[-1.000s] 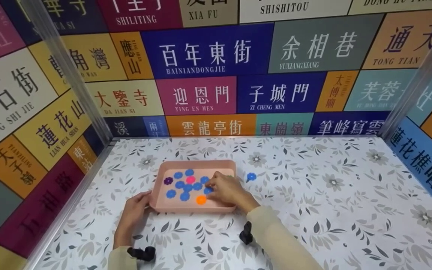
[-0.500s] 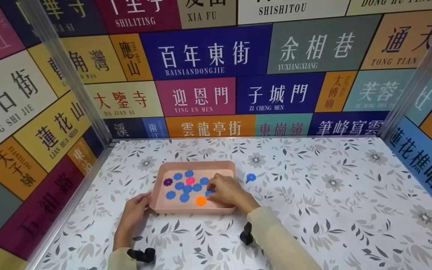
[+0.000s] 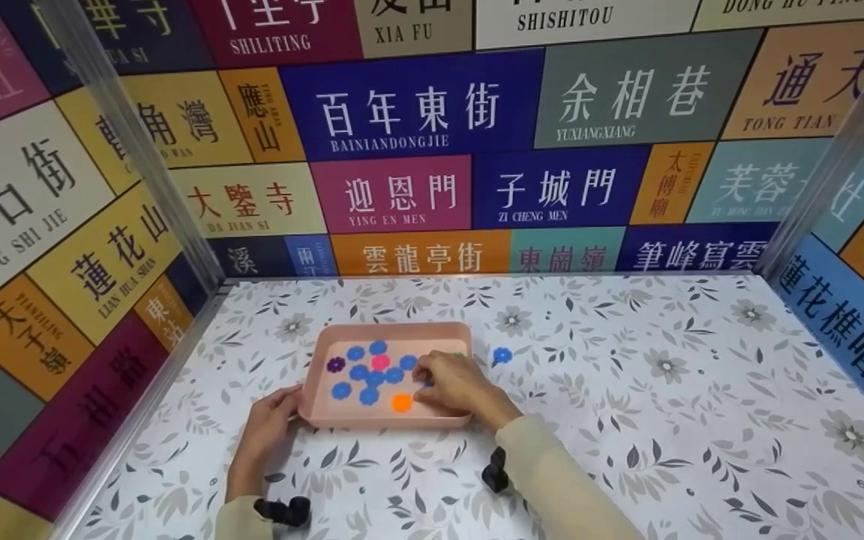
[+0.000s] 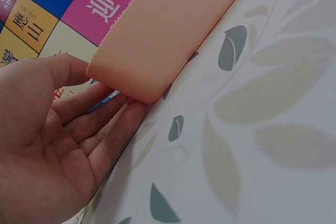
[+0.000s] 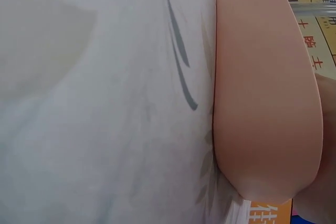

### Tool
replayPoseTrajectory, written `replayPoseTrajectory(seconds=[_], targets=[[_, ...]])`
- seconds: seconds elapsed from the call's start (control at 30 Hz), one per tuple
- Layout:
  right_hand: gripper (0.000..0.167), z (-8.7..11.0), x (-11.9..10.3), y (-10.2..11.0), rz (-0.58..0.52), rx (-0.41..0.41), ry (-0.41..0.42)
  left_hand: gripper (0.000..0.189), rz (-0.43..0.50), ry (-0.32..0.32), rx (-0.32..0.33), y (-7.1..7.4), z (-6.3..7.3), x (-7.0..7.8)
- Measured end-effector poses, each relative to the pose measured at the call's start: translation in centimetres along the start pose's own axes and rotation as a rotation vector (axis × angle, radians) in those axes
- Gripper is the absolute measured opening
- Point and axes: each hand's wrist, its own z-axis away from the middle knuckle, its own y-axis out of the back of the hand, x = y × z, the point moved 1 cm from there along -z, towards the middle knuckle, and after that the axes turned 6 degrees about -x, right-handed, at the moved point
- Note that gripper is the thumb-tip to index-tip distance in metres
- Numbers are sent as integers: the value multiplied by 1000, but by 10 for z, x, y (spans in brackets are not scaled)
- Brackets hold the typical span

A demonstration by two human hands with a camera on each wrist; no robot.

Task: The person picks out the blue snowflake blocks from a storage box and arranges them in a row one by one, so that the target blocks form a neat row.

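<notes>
A shallow pink tray [image 3: 387,420] lies on the table with several blue flower-shaped pieces [image 3: 369,394] in it. Among them are a purple piece [image 3: 336,364], a pink piece [image 3: 380,362] and an orange piece [image 3: 401,403]. My left hand [image 3: 271,420] holds the tray's left end; in the left wrist view its fingers [image 4: 118,140] meet the lower corner. Inside the tray's right half, my right hand [image 3: 453,381] has curled fingers pinching a blue flower piece, mostly hidden beneath them. The right wrist view shows mainly the tray's outer wall [image 5: 268,87].
One more blue flower piece [image 3: 502,355] is on the table just right of the tray. A bit of green [image 3: 459,355] shows behind the right hand. Panels with street names [image 3: 409,101] enclose the leaf-patterned table [image 3: 664,420] at the back and sides.
The blue piece by the right fingertips has shifted slightly right, under the hand, and shows less. My left hand and the tray stay nearly still.
</notes>
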Motion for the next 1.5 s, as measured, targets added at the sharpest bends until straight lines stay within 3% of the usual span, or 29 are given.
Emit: replayPoseTrajectory(seconds=[0.2, 0.37, 0.57, 0.87, 1.07, 1.3, 1.5], targets=[[37, 2, 4, 5, -34, 3, 42, 42, 21, -43, 11, -1, 0, 0], [35, 3, 8, 17, -150, -90, 82, 42, 24, -55, 19, -1, 1, -1], [40, 3, 11, 24, -191, -187, 80, 42, 44, -42, 2, 0, 1, -3], [34, 2, 10, 21, -182, -222, -1, 43, 28, -42, 11, 0, 1, -2], [34, 4, 8, 24, -181, -233, 4, 42, 20, -44, 19, 0, 3, -2], [26, 2, 9, 24, -98, -219, 84, 41, -8, -75, 30, 0, 4, -1], [23, 2, 7, 22, -76, -234, 41, 43, -13, -40, 23, 0, 2, -1]])
